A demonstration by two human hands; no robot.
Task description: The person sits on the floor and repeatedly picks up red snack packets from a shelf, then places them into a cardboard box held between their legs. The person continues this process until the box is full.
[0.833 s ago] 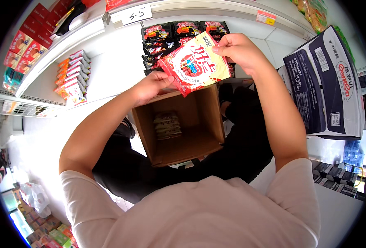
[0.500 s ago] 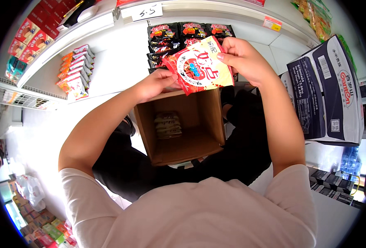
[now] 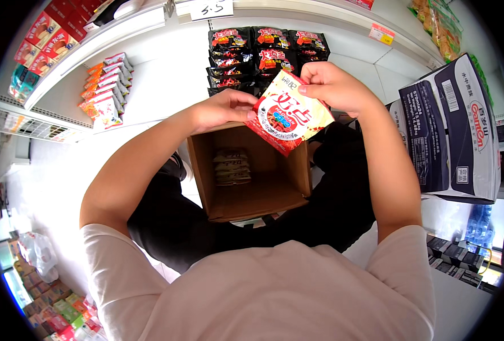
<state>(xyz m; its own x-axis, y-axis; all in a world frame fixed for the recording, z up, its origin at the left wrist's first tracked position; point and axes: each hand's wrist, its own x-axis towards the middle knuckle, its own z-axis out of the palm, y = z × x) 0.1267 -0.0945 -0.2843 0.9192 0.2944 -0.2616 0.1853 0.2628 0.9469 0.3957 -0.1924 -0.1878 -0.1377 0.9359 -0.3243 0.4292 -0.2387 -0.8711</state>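
Note:
Above the open cardboard box (image 3: 283, 190), a red and cream snack packet (image 3: 289, 116) hangs tilted with a corner pointing down. My left hand (image 3: 224, 109) pinches its left edge. At its upper right edge, my right hand (image 3: 338, 85) grips it between thumb and curled fingers. The box stands between my legs, and a small stack of pale packets (image 3: 232, 167) lies against its inner left side. Just beyond my hands, black food packets (image 3: 273, 59) are piled in columns on the white shelf; the held packet and my hands hide some of them.
To the left on the shelf is a row of red, white and orange packets (image 3: 108, 91). A large dark blue and white carton (image 3: 434, 133) stands at the right. The upper shelf's edge (image 3: 308, 16) with price tags runs across the top.
The packet has moved right and down and turned clockwise, so a red corner now dips over the box opening. Both hands keep hold of it.

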